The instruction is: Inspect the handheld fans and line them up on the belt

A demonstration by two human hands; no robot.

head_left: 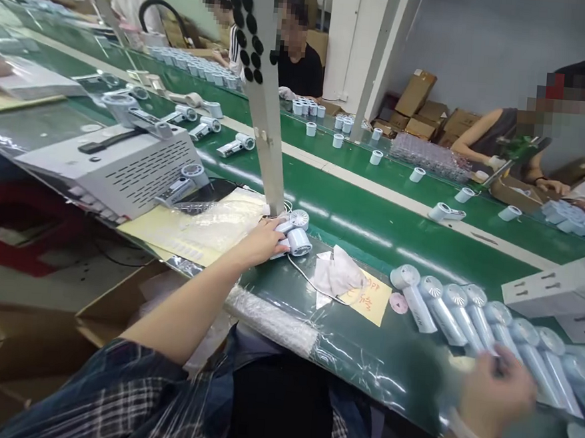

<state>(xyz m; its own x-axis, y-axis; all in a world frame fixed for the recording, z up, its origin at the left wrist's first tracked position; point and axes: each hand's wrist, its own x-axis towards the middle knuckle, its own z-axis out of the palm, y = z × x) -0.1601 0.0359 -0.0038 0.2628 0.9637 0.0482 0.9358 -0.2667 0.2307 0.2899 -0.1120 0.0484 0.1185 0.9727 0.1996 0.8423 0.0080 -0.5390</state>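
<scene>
My left hand (265,242) reaches forward and is closed on a small white handheld fan (295,236) lying on the green bench beside a white post (265,97). A thin white cable runs from that fan toward a crumpled white cloth (339,272). My right hand (495,393), blurred and wearing a white wrist strap, hovers over the near end of a row of several pale-blue handheld fans (470,318) lying side by side. Its fingers curl near one handle; whether they grip it is unclear.
A grey metal box (116,166) with fans on it stands at the left. A yellow note (372,298) lies by the cloth. A green conveyor belt (373,218) carries small white parts. Three seated people work across it. Cardboard boxes (420,108) are stacked behind.
</scene>
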